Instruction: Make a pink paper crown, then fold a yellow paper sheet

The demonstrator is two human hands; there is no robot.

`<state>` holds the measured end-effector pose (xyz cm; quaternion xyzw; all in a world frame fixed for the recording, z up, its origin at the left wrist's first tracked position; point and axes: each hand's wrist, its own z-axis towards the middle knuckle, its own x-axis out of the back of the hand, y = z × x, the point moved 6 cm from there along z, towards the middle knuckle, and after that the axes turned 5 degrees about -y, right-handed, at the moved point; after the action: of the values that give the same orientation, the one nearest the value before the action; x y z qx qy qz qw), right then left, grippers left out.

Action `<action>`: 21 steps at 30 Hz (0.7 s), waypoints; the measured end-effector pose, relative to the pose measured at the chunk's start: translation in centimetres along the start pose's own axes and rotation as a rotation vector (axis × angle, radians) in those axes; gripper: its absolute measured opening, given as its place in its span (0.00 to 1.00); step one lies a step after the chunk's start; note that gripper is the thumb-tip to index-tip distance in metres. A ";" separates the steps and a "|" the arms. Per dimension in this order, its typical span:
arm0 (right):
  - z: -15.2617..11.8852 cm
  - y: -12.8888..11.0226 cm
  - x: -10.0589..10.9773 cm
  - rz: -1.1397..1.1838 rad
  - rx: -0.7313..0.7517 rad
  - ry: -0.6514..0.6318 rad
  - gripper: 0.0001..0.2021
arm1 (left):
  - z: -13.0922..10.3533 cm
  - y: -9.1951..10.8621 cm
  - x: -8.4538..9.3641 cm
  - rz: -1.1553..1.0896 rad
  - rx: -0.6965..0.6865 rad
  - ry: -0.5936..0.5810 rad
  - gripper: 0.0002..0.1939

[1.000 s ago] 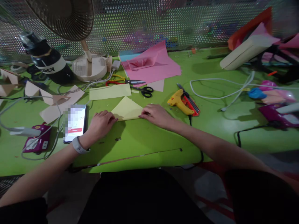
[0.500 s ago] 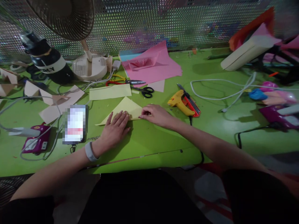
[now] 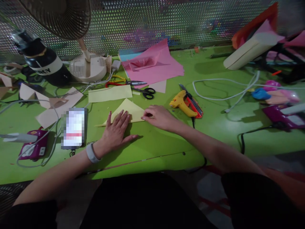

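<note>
A folded, pale yellow paper point(image 3: 134, 112), roughly triangular, lies on the green table in front of me. My left hand point(image 3: 116, 128) rests flat on its left part, fingers spread and thumb pointing right. At the paper's right corner, my right hand point(image 3: 157, 117) pinches the edge between thumb and forefinger. Behind the paper are a pale yellow strip point(image 3: 111, 94) and black-handled scissors point(image 3: 148, 93). To the right of my right hand lie a yellow glue gun point(image 3: 183, 104) and a red cutter point(image 3: 195, 108).
A phone point(image 3: 74, 128) lies left of my left hand, near a purple box point(image 3: 34, 144) with cables. Farther back stand a fan point(image 3: 88, 68) and a dark bottle point(image 3: 46, 63). Pink paper point(image 3: 164, 66) lies at the back; a white cable point(image 3: 214, 80) loops at right.
My left thumb has spread away from the fingers, and the left hand has slid slightly down and left on the paper. The right hand keeps its pinch. The whole view has shifted slightly.
</note>
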<state>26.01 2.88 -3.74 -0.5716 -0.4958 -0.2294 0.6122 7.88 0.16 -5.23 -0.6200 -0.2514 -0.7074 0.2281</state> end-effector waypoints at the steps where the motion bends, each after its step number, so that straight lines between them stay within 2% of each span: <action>1: 0.0 -0.1 0.0 -0.016 -0.001 -0.002 0.07 | 0.0 0.0 0.0 -0.004 -0.001 -0.005 0.45; 7: -0.6 1.3 0.1 0.068 -0.050 -0.043 0.07 | -0.1 -0.1 -0.1 -0.014 0.011 -0.044 0.45; 11: -0.6 1.8 0.8 0.023 -0.045 -0.094 0.09 | -0.1 -0.2 -0.4 -0.028 0.011 -0.062 0.45; 15: 0.3 0.3 0.9 -0.011 -0.028 -0.143 0.11 | -0.1 -0.2 -0.5 -0.025 0.016 -0.065 0.45; 18: 1.1 -1.1 0.3 0.003 0.007 -0.148 0.09 | -0.1 -0.2 -0.6 -0.026 0.016 -0.062 0.44; 21: 1.4 -1.5 -0.3 0.014 0.013 -0.140 0.08 | -0.2 -0.2 -0.6 -0.035 0.013 -0.056 0.44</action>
<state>24.17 3.70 -3.50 -0.5858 -0.5349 -0.1811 0.5814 7.72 0.21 -5.86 -0.6338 -0.2729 -0.6919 0.2125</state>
